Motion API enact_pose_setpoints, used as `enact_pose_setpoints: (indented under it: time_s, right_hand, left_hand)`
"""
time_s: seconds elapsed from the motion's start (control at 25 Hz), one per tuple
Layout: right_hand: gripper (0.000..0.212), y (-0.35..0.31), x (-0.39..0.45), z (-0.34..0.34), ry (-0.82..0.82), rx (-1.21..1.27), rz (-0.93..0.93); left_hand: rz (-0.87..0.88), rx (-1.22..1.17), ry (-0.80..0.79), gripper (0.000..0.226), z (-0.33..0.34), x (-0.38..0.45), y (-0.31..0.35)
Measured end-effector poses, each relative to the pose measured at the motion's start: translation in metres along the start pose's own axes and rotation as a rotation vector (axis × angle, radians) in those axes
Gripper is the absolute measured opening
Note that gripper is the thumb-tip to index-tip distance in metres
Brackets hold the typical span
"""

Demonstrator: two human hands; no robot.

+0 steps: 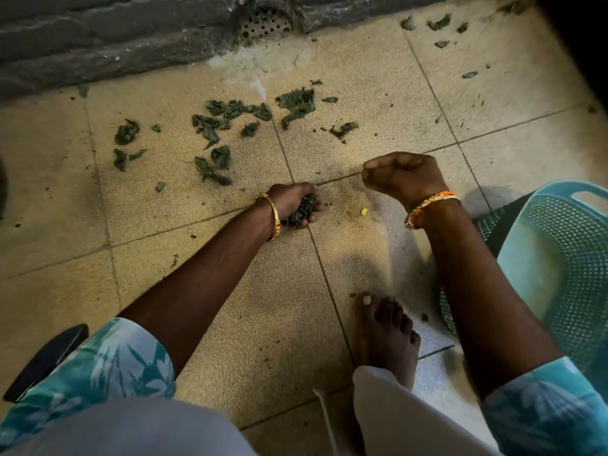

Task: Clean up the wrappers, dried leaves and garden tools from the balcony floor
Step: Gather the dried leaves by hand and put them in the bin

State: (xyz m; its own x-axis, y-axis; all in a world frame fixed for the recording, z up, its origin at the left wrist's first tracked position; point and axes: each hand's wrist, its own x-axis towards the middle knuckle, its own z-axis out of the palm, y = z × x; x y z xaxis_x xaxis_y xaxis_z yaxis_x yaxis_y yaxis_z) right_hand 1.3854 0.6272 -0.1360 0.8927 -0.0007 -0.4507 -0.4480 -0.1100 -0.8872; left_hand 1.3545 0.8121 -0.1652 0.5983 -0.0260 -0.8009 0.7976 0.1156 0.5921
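Observation:
Several dried dark green leaves [217, 130] lie scattered over the beige floor tiles [378, 87], mostly up and left of my hands. More small leaves [439, 23] lie at the top right. My left hand [291, 202] is low on the floor, fingers curled round a clump of dried leaves [302, 210]. My right hand [403, 174] hovers to the right of it with fingers curled into a fist; what it holds, if anything, is hidden.
A teal perforated plastic basket [559, 258] stands at the right edge. A grey wall with a round drain grate [265, 23] runs along the top. My bare foot [386, 337] is below the hands. A small yellow bit [364, 211] lies between them. A dark object [42, 360] sits bottom left.

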Motion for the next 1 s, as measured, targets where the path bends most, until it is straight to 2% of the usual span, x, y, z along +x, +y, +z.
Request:
enact_pose_setpoints:
  time_s: [0.12, 0.2, 0.28, 0.36, 0.48, 0.52, 0.56, 0.68, 0.8, 1.0]
  right_hand:
    - [0.022, -0.005, -0.013, 0.020, -0.116, -0.033, -0.066]
    - [0.029, 0.006, -0.021, 0.037, -0.063, -0.225, -0.151]
    - [0.042, 0.014, -0.025, 0.048, 0.029, -0.483, -0.341]
    - [0.048, 0.012, -0.023, 0.051, -0.006, -0.615, -0.455]
    - [0.029, 0.000, -0.005, 0.045, -0.234, -0.569, -0.313]
    - [0.021, -0.004, 0.004, 0.043, -0.227, -0.503, -0.283]
    - [0.016, -0.006, 0.016, 0.041, -0.141, -0.466, -0.293]
    - [0.019, -0.008, 0.060, 0.036, 0.170, -0.633, -0.316]
    - [0.037, -0.001, 0.090, 0.044, 0.150, -0.817, -0.225]
    - [0.020, 0.000, 0.106, 0.083, 0.114, -0.902, -0.408]
  left_hand:
    - [-0.016, -0.079, -0.090, 0.018, 0.009, -0.008, 0.006]
    - [-0.031, -0.119, -0.148, 0.017, 0.016, -0.011, 0.010]
    - [-0.038, -0.098, -0.146, 0.023, 0.017, -0.012, 0.012]
    - [-0.036, -0.066, -0.105, 0.030, 0.015, -0.010, 0.013]
    - [-0.014, -0.070, -0.033, 0.030, 0.011, -0.007, 0.021]
    - [-0.009, -0.074, -0.018, 0.030, 0.010, -0.006, 0.025]
    - [-0.006, -0.072, 0.003, 0.032, 0.007, -0.005, 0.029]
    - [-0.007, -0.037, 0.091, 0.035, -0.010, 0.002, 0.039]
    - [-0.027, -0.089, 0.186, 0.036, -0.036, 0.007, 0.046]
    - [-0.031, -0.225, 0.299, 0.036, -0.064, 0.012, 0.045]
